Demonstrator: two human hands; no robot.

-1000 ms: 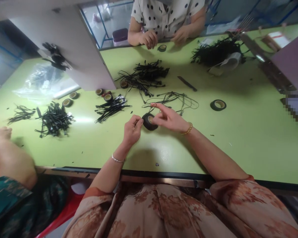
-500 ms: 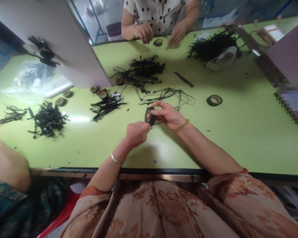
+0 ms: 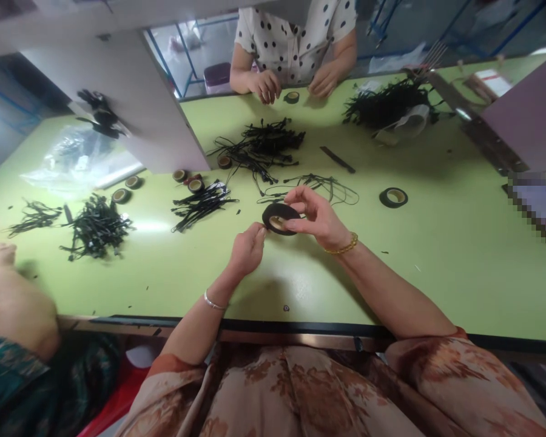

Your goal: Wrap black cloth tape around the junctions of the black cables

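Observation:
My right hand [image 3: 316, 217] grips a roll of black tape [image 3: 270, 212] by its rim, thumb at the pale core, above the green table. Beside the roll's left edge, my left hand [image 3: 248, 247] is closed in a pinch; what sits between its fingertips is too small to make out. Just beyond the hands lie loose black cables [image 3: 321, 185]. A bundle of short black cables [image 3: 200, 206] rests to the left, and another tape roll [image 3: 394, 197] lies flat to the right.
Across the green table [image 3: 418, 285] a co-worker's hands [image 3: 266, 87] rest near a small tape roll [image 3: 292, 97]. Cable piles [image 3: 95, 227] lie left and at the back. A grey partition [image 3: 136, 103] stands at left; a dark flat strip [image 3: 337, 159] lies beyond the cables.
The tape roll has turned from edge-on to nearly flat, its core now facing up. My left hand has shifted slightly left and down, and the whole view has tilted upward a little.

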